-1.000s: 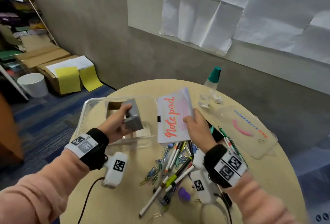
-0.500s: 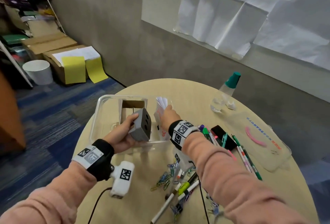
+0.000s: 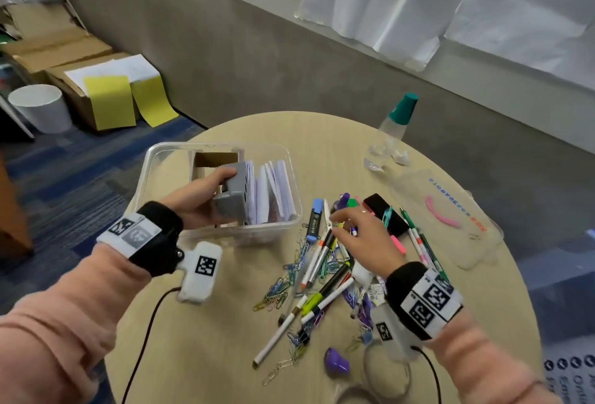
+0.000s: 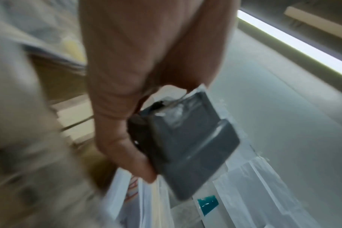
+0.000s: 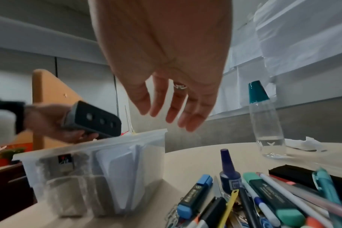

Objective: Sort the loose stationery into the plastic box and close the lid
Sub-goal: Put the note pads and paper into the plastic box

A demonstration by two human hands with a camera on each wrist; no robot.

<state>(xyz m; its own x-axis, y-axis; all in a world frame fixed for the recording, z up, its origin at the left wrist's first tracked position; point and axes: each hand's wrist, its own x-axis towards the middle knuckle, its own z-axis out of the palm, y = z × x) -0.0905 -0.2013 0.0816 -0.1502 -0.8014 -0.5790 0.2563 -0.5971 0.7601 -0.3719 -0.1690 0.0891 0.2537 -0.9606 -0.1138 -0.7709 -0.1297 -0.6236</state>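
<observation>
Round wooden table [image 3: 225, 323] in front of me, everything sits on it. Clear plastic box [image 3: 145, 178] at the left part of the table, open, with a small cardboard divider [image 3: 214, 158] at its far side and the white note pads [image 3: 273, 191] standing on edge in its right half. The box's clear lid [image 3: 450, 210] lies flat well apart at the right, pink curved mark and printed text on it. Clear bottle with a teal cap [image 3: 397, 126] stands upright at the far edge, crumpled plastic wrap beside it. Between box and lid: the loose stationery pile [image 3: 325, 271], markers, pens, highlighters, black eraser block [image 3: 386, 213], coloured paper clips [image 3: 280, 287] scattered on its left side, a purple cap [image 3: 336, 362] lying alone nearer me. My left hand [image 3: 196, 197] is over the box, fingers and thumb curled round a grey block with round holes [image 3: 233, 194], held above the box's middle, just beside the note pads; left wrist view is blurred but shows the same wrap-around hold. My right hand [image 3: 363, 236] hovers over the far part of the pile, palm down, fingers spread and relaxed, holding nothing; right wrist view shows the fingertips [image 5: 191, 125] apart in the air above a blue highlighter [image 5: 195, 195] and a purple ink bottle [image 5: 227, 168]. Ring on one finger.
</observation>
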